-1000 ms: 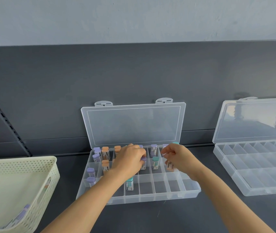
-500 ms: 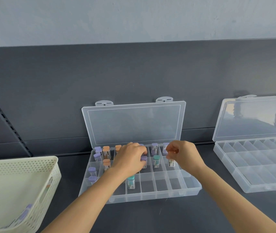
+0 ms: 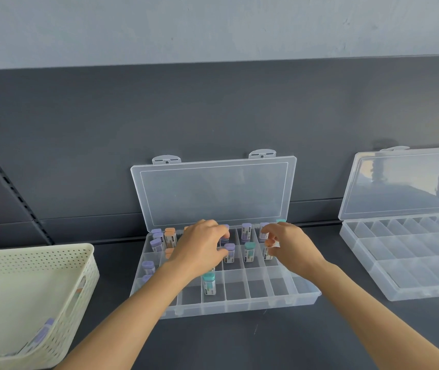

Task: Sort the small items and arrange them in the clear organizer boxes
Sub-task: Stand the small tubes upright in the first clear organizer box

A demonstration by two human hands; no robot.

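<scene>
- The cream basket [image 3: 90,265] held a few capped items [image 3: 44,331].
- The centre organizer [image 3: 239,307], lid up, was part-filled; the right organizer [image 3: 400,292] stood open.
- The left hand [image 3: 199,249] curled beside a purple-capped item [image 3: 229,253]; I could not tell its grip.
- The right hand [image 3: 290,247] pinched an orange-capped item [image 3: 268,249] over the middle row. It was probably light, rigid and slick, best taken by the cap.

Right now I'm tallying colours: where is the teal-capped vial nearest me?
In the head view, the teal-capped vial stands in the front row of the middle organizer, left of centre, just right of the left forearm.
</scene>
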